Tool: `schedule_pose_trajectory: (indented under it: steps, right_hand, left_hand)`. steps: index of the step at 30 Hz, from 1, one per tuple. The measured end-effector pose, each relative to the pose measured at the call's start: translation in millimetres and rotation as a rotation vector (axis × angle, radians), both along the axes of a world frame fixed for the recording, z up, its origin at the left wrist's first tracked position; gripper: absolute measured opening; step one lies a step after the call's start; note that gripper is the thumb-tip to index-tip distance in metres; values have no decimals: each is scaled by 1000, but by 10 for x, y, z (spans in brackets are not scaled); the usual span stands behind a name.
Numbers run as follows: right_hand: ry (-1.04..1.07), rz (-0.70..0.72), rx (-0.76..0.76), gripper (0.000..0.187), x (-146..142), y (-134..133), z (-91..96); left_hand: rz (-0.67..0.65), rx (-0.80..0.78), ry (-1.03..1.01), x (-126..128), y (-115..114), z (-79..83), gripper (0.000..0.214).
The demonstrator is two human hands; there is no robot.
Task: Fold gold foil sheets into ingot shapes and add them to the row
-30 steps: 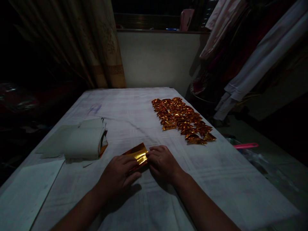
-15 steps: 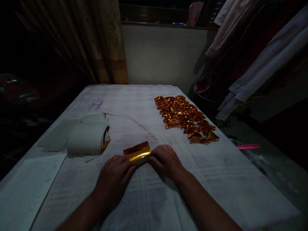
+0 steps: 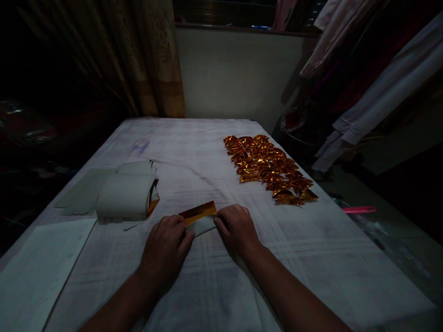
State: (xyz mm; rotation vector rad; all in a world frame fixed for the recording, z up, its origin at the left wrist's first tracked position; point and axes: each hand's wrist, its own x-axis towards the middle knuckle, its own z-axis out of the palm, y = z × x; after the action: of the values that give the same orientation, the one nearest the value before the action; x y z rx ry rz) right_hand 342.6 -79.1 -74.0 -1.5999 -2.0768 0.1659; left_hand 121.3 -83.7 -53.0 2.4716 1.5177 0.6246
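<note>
Between my hands, low over the cloth-covered table, is a sheet of gold foil paper, its near part folded over so the pale backing faces up and a gold strip shows behind it. My left hand pinches its left end, thumb in front. At the right end, my right hand grips the paper between thumb and curled fingers. Several folded gold foil pieces lie in rows farther off to the right. Left of my hands rests a curled stack of pale-backed foil sheets.
A large white sheet lies at the table's near left. The table meets a pale wall at its far edge, beside a curtain. Clothes hang past the right side, above a pink object.
The near part of the foil paper has turned over away from me, so its pale backing shows where shiny gold did. Both hands keep hold of the ends; the view has shifted slightly.
</note>
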Motion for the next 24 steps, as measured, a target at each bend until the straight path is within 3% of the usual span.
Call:
schedule_pose_trajectory:
  steps: [6,9,11,14,17,24]
  right_hand:
    - [-26,-26,7,9,-50,-12,6]
    - [-16,-56,-1,7,-59,-12,4]
    - [2,-84,17,3,-59,-9,-14]
    - [17,-116,50,14,-57,-2,-50]
    - [8,-121,52,11,-64,-2,-62]
    - [-22,-105,25,27,-126,-39,0]
  left_hand:
    - [14,11,71,8,-11,-23,16]
    - [20,109,58,16,-27,-44,19]
    - [-36,206,65,33,-39,-54,28]
    - [-211,287,160,73,-59,-40,23]
    - [-298,242,236,111,-74,6,22]
    - [-296,194,260,122,-87,49,27]
